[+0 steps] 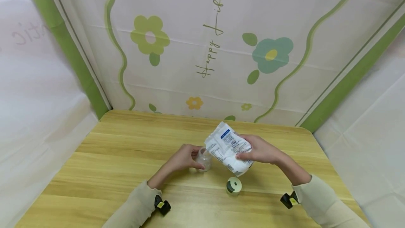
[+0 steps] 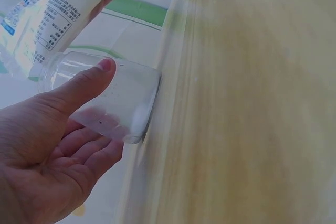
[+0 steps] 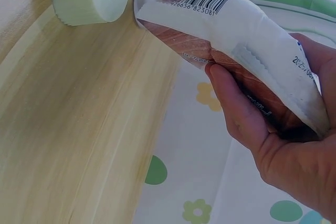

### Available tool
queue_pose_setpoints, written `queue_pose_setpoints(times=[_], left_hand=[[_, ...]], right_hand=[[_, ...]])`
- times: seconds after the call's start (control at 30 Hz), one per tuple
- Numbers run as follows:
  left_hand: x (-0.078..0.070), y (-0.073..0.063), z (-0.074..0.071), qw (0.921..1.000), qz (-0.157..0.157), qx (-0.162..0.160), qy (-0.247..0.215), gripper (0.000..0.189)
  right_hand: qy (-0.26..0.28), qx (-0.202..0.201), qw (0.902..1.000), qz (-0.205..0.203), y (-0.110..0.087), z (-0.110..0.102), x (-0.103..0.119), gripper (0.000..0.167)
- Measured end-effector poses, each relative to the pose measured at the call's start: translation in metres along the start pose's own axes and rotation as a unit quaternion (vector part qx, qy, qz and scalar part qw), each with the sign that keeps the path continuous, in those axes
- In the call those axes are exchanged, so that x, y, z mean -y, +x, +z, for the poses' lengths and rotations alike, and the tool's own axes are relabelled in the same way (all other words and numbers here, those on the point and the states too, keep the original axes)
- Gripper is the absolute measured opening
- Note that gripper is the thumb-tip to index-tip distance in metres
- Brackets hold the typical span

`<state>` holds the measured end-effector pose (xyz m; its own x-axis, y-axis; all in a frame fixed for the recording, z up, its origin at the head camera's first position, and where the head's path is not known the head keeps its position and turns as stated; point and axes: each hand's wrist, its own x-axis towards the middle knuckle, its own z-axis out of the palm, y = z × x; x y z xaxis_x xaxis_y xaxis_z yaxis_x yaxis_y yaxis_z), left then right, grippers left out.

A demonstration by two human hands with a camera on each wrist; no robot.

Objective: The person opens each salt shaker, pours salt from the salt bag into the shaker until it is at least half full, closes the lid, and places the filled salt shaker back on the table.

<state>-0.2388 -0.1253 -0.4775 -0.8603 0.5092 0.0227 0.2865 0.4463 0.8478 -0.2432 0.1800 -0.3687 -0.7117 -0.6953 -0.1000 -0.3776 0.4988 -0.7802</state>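
Your left hand [image 1: 186, 157] grips the jar [image 1: 204, 158] on the table [image 1: 110, 157] while your right hand [image 1: 257, 149] clutches the pouch [image 1: 228, 147] tilted above it; over-tilting could spill contents beside the jar.

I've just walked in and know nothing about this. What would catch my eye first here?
Probably the white printed pouch at mid-table, gripped by the right hand and tilted with a corner at the mouth of a small clear jar. The left hand holds that jar on the wooden table. A pale green lid lies just in front, and a flowered cloth reading "Happy Life" hangs behind.
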Motion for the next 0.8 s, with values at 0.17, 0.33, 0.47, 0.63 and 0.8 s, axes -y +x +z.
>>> queue_pose_setpoints(times=[0.17,0.33,0.47,0.63,0.8], left_hand=[[0.0005,0.0000,0.0000,1.0000,0.000,0.000,-0.003,0.058],[0.0011,0.0000,0.0000,1.0000,0.001,-0.001,-0.006,0.059],[0.0025,0.0007,0.0001,1.0000,0.004,0.000,-0.007,0.058],[0.0036,0.0016,0.0005,0.9998,0.010,0.003,-0.018,0.059],[0.0026,0.0012,0.0006,0.9998,0.009,0.002,-0.019,0.059]], right_hand=[[-0.002,-0.002,1.0000,0.002,-0.0007,-0.0001,-0.0001,0.074],[0.000,-0.004,1.0000,0.005,-0.0009,-0.0002,-0.0003,0.074],[0.000,-0.005,1.0000,0.002,-0.0007,-0.0001,-0.0008,0.071],[-0.003,-0.008,1.0000,-0.005,0.0000,-0.0002,-0.0014,0.066],[-0.006,-0.010,0.9999,-0.005,0.0002,-0.0005,-0.0012,0.068]])
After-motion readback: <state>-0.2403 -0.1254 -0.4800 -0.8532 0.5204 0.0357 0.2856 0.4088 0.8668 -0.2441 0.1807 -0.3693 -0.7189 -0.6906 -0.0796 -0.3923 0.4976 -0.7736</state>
